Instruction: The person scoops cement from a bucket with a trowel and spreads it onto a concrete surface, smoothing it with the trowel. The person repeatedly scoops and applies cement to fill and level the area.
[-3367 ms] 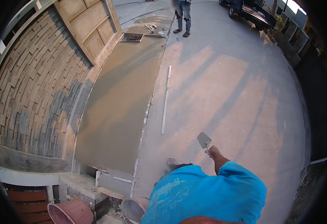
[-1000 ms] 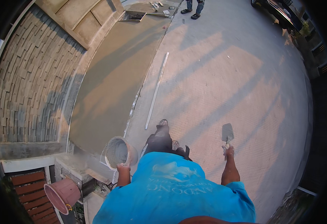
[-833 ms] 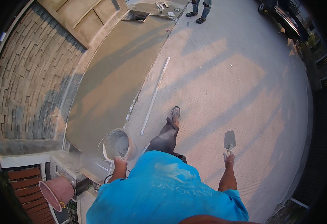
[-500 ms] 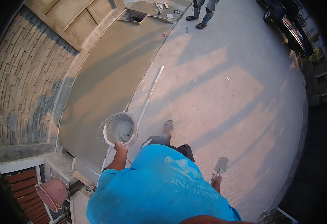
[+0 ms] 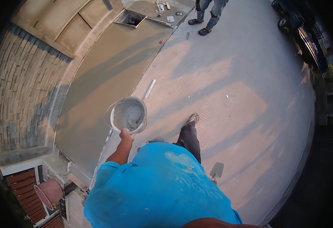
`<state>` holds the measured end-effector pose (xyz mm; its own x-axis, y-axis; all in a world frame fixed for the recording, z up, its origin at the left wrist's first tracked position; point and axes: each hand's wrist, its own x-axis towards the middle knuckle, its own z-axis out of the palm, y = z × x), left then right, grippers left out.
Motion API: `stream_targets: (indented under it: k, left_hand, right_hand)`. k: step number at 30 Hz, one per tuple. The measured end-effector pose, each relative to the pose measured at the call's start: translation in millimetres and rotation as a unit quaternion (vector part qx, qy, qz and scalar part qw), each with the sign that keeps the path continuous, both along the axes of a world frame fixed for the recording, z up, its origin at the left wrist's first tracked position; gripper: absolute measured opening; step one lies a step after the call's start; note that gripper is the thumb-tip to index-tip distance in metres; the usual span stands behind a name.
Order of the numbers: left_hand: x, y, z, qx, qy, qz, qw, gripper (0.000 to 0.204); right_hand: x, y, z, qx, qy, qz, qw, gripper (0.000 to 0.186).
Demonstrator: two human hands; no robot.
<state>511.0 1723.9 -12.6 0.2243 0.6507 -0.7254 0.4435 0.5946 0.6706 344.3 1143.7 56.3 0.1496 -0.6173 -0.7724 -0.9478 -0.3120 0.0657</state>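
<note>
My left hand [image 5: 126, 134] grips the near rim of a pale bucket [image 5: 145, 121], holding it out in front of me. Wet grey mortar [image 5: 131, 114] lies inside, and its wire handle hangs loose on the left side. Low on my right, a trowel [image 5: 217, 170] with a flat grey blade points forward. My right hand [image 5: 214, 181] is closed on its handle, mostly hidden behind my blue shirt. Left of the bucket spreads a smooth strip of wet cement [image 5: 94, 98].
A long straightedge [image 5: 149, 89] lies on the rough concrete ground beyond the bucket. Ahead stands a person in torn jeans [image 5: 209, 17], near an open pit [image 5: 130, 18] and small tools. A stone wall [image 5: 23, 91] borders the left; a reddish bucket [image 5: 49, 193] sits lower left. A dark vehicle [image 5: 301, 30] is far right.
I have stepped forward, my right foot now leading. The mortar bucket has swung forward and slightly right, now covering part of the straightedge. My right hand has slipped further behind my shirt.
</note>
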Motion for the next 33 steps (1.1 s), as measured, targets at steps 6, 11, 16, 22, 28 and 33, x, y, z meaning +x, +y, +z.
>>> stream_targets:
  k: [6, 11, 16, 22, 28, 33]
  left_hand:
    - [96, -115, 78, 0.202, 0.242, -0.327, 0.891, 0.039]
    - [135, -165, 71, 0.328, 0.356, -0.496, 0.720, 0.049]
    - [184, -198, 54, 0.345, 0.372, -0.467, 0.724, 0.058]
    - [285, -212, 21, 0.442, 0.345, -0.470, 0.681, 0.053]
    - [553, -284, 33, 0.430, 0.162, -0.541, 0.704, 0.048]
    - [820, -409, 29, 0.505, -0.047, -0.668, 0.545, 0.046]
  right_hand:
    - [140, -154, -36, -0.119, -0.089, 0.082, 0.986, 0.057]
    - [300, -250, -8, -0.144, -0.137, 0.160, 0.967, 0.063]
    - [443, -291, 18, -0.177, -0.145, 0.192, 0.954, 0.061]
    - [527, -315, -24, -0.204, -0.130, 0.213, 0.947, 0.065]
    - [596, -258, 54, -0.111, -0.009, 0.104, 0.988, 0.063]
    - [658, -281, 19, -0.123, -0.075, -0.067, 0.987, 0.038]
